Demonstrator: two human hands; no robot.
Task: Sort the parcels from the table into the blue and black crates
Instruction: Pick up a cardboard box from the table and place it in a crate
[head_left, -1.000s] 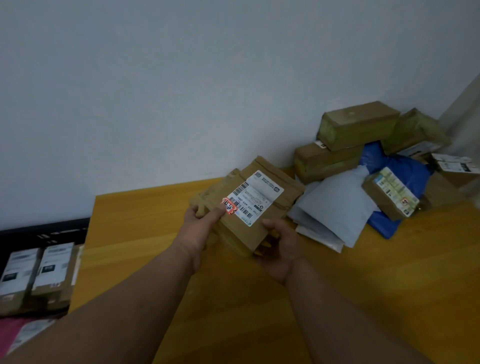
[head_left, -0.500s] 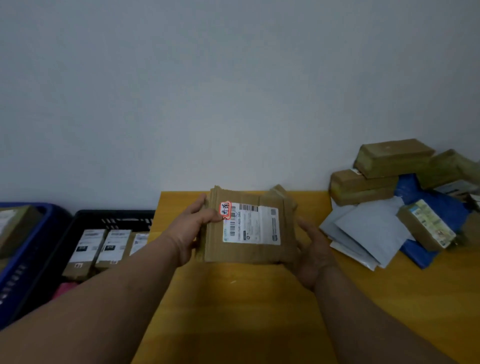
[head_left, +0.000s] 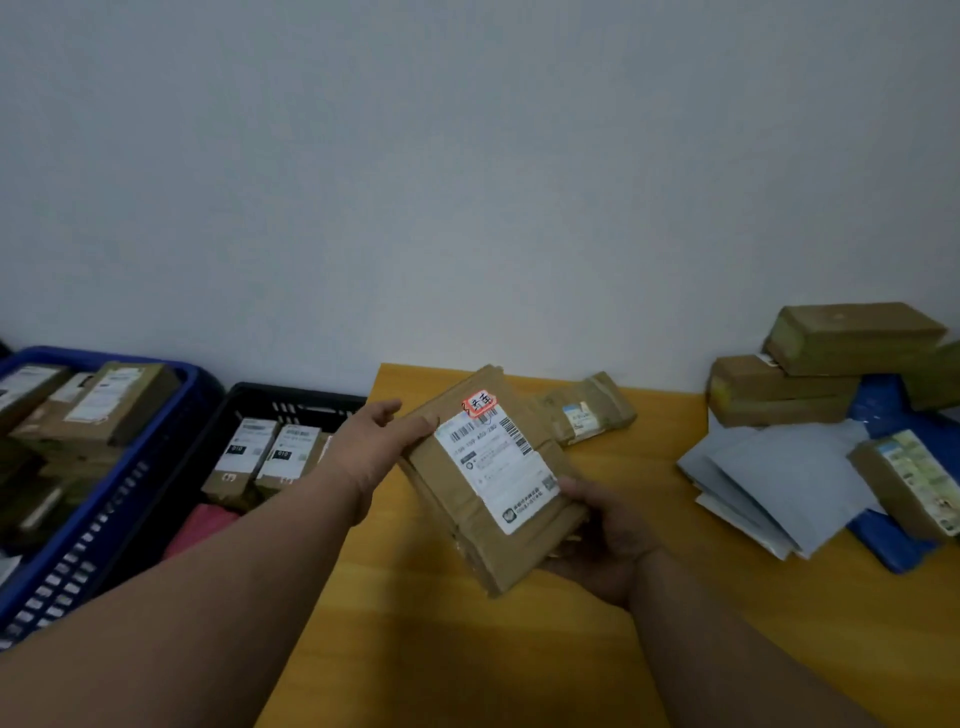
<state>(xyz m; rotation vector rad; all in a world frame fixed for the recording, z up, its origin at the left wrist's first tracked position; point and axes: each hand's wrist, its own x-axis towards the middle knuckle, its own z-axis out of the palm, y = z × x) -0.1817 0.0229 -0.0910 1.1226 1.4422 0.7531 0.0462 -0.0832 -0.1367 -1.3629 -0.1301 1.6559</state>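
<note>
Brown cardboard parcel (head_left: 483, 483) is held above the table (head_left: 649, 649), label up, its long axis slanting from far-left to near-right. Left hand (head_left: 387, 441) grips the far-left corner; right hand (head_left: 605, 540) cups the near-right end, fingers apparently curled underneath. Black crate (head_left: 291, 402) and blue crate (head_left: 104, 519) sit left of the hands.

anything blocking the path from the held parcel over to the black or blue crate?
Nothing visible does. The brown parcel is held above the table by the left hand and right hand. The black crate and blue crate sit open-topped to the left, beyond the table edge, each partly filled.
</note>
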